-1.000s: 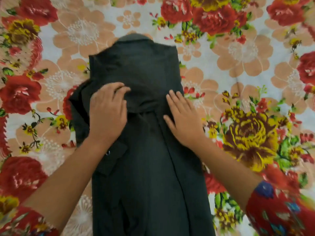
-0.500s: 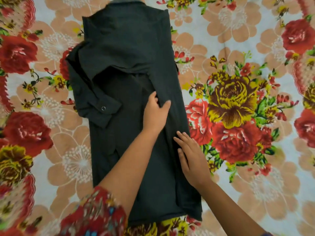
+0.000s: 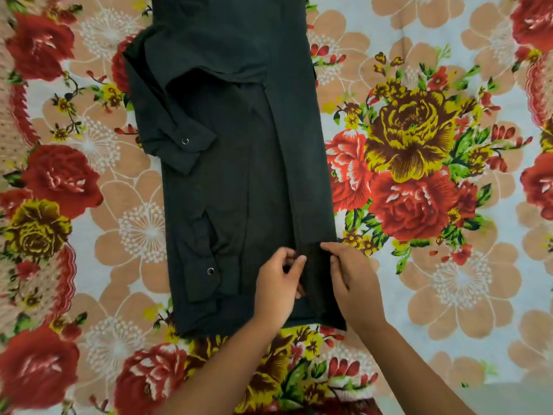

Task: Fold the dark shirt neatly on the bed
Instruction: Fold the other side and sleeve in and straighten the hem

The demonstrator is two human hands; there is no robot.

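**Hands reach the hem: the lengthwise folds look finished**

Flowered sheet lies open along the bed's left side. The dark shirt lies as a long narrow strip down the middle of the bed, collar end away from the person and out of view, hem toward the near side. On its left half two folded-in sleeves lie a little rumpled, the upper cuff poking slightly past the strip's left edge and the lower cuff inside it.

A moment ago both hands were pressing flat higher up the strip. Now they sit close together at the hem's right part. The left hand and the right hand each pinch the folded-over right panel. Smoothing seems over, and a crosswise fold up toward the collar probably comes next.

Right of the strip there is plenty of bare sheet.
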